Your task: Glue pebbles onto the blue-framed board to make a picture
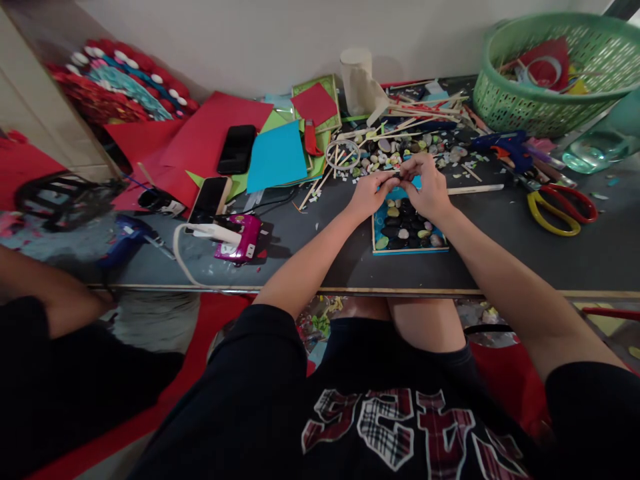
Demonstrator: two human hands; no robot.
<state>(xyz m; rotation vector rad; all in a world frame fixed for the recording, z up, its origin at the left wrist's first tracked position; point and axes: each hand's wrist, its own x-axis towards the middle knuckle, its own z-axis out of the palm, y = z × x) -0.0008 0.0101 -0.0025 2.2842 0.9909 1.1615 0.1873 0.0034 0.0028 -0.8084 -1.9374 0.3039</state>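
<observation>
A blue square panel (pixel 379 235) lies on the dark table, edged with thin wooden sticks and covered with black, cream and greenish pebbles (pixel 403 233). At its far edge my left hand (pixel 373 192) is closed, thumb and fingertips pinched together. My right hand (pixel 426 188) is closed too, its fingertips meeting those of the left above the panel. What sits between the fingertips is too small and too hidden to make out. Just beyond both hands spreads a heap of loose pebbles (pixel 385 148). A pale flat stick (pixel 476 189) lies right of my right hand.
Scissors (pixel 555 208), a blue glue gun (pixel 505 141), a water cup (pixel 600 140) and a green basket (pixel 530 110) stand to the right. Leftward are coloured paper (pixel 277 157), phones (pixel 236 148), a pink power socket (pixel 245 237) and another glue gun (pixel 127 237). Someone's arm (pixel 55 293) rests far left.
</observation>
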